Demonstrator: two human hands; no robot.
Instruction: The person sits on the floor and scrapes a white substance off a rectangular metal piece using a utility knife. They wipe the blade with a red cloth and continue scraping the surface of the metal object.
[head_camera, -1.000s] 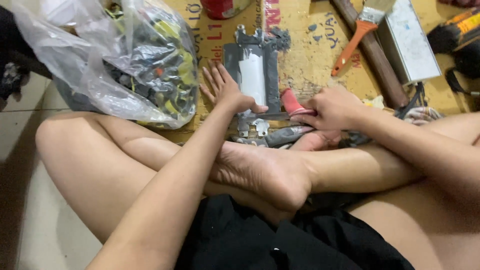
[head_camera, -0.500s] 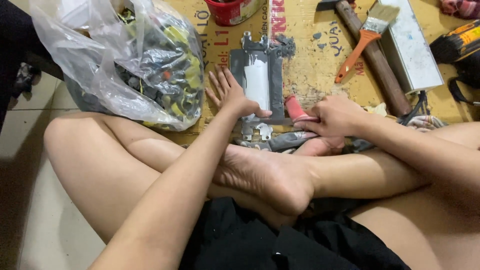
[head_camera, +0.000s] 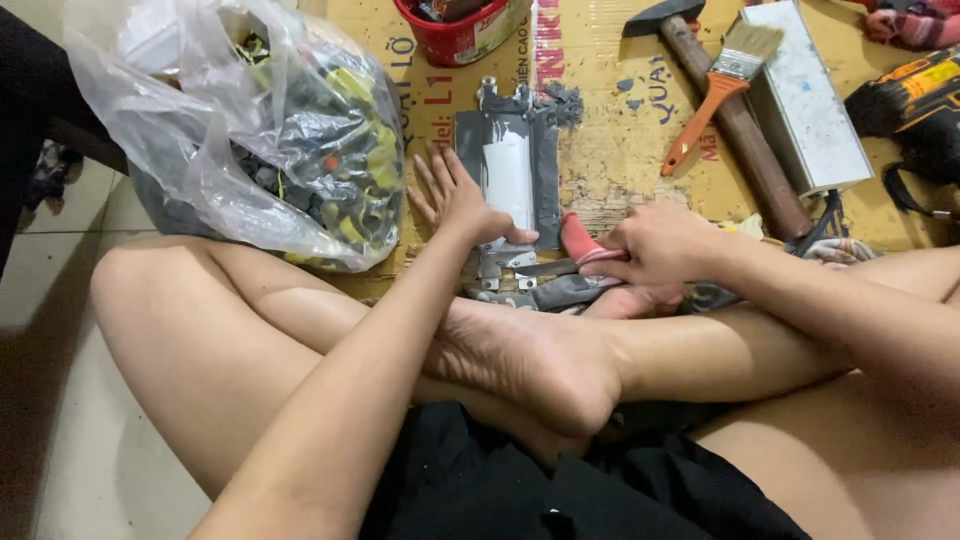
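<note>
Left hand: the left hand (head_camera: 462, 200) lies flat with fingers spread wide, pressing on the left edge of the grey plate (head_camera: 510, 175); it grips nothing.
Right hand: the right hand (head_camera: 655, 245) is closed around the red-handled tool (head_camera: 580, 240), just right of the plate's near end.
Grey plate: a flat rectangular metal piece with a pale strip down its middle and ragged, notched edges, lying on the cardboard sheet (head_camera: 610, 150) just beyond the crossed feet.
Near the plate: small grey metal scraps (head_camera: 560, 292) sit at its near end, partly behind the right hand and toes.
Left side: a bulging clear plastic bag (head_camera: 250, 130), crinkled and glossy, holds a jumble of grey, black and yellow parts; it rests near the left hand and over the left knee.
Far edge: a red tub (head_camera: 455, 35) is cut off by the top of the view, its contents hard to make out.
Right side: a hammer (head_camera: 735, 120) with a long brown wooden handle lies diagonally, beside an orange-handled paintbrush (head_camera: 715, 95) with pale bristles; next to them a long silver metal box (head_camera: 805, 95).
Far right: a black-and-orange power tool (head_camera: 915, 100) is cut off by the frame.
In the way: the crossed bare legs and foot (head_camera: 530, 360) cover the near part of the cardboard.
Tool tip: hidden under the right hand's fingers, so its working end cannot be told.
</note>
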